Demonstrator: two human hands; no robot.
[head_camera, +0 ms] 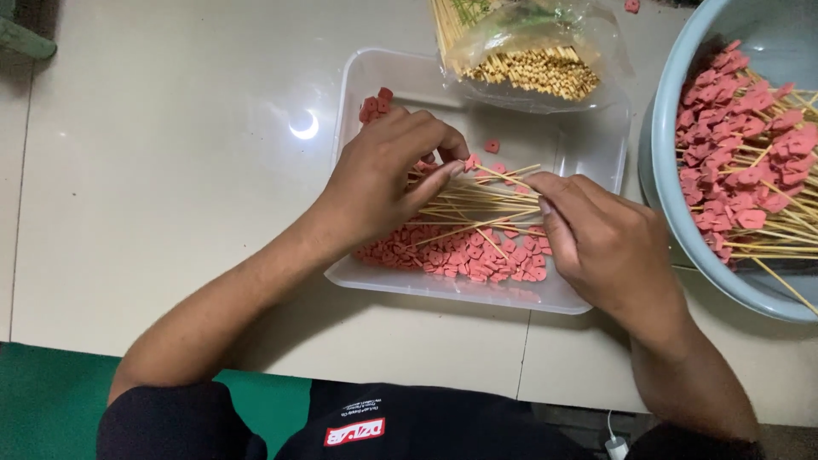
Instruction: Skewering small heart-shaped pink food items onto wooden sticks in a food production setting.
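A clear plastic tray on the pale tiled surface holds several small red heart-shaped pieces and a loose bundle of thin wooden skewers. My left hand rests over the left end of the bundle, its fingertips pinching a skewer near one red piece. On the tray's right side, my right hand has its fingers closed on the skewers' other end. Both hands hide part of the bundle.
A grey-blue basin at the right holds several skewers topped with red hearts. A clear plastic bag of plain skewers lies at the tray's far edge. Green floor shows at the bottom left.
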